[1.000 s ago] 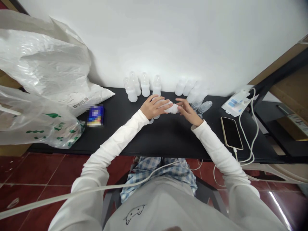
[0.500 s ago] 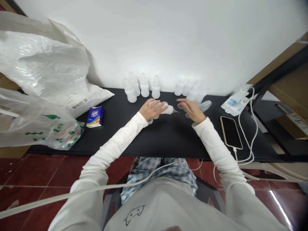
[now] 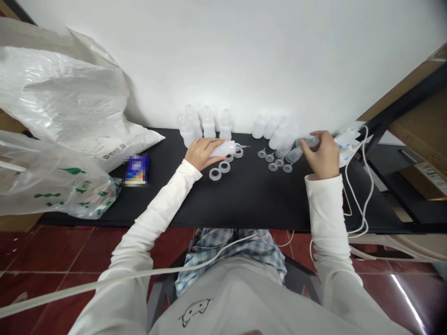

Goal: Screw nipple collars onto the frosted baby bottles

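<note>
Head view, only one here: the left hand (image 3: 204, 152) has its fingers wrapped part-way around a white needle-tip bottle (image 3: 225, 149), which is tipped over on its side with the thin nozzle aimed right. The right hand (image 3: 324, 156) is way over on the other side, thumb and fingers closed on a clear dome cap (image 3: 309, 141); can't tell if that cap is lifted off the worktop (image 3: 244, 200).

Container-wise, four capped bottles (image 3: 208, 122) stand by the wall (image 3: 226, 56) behind the left hand, domes on. Further right there's a leaning bunch of uncapped bottles (image 3: 260, 126). They're all cloudy white, so no clue what's inside. Also can't make out what's in the green-printed plastic bag (image 3: 70, 190) hanging past the worktop's front edge at far left.

Loose bits: white rings (image 3: 215, 174) lie just beside the held bottle, needle nozzles (image 3: 287, 168) sit near the spare dome caps (image 3: 293, 155).

Room-wise, black surface stretches from the rings to the front edge, while the right cuff partly covers a phone (image 3: 347, 200) with a white cable (image 3: 373, 186) beside it.
</note>
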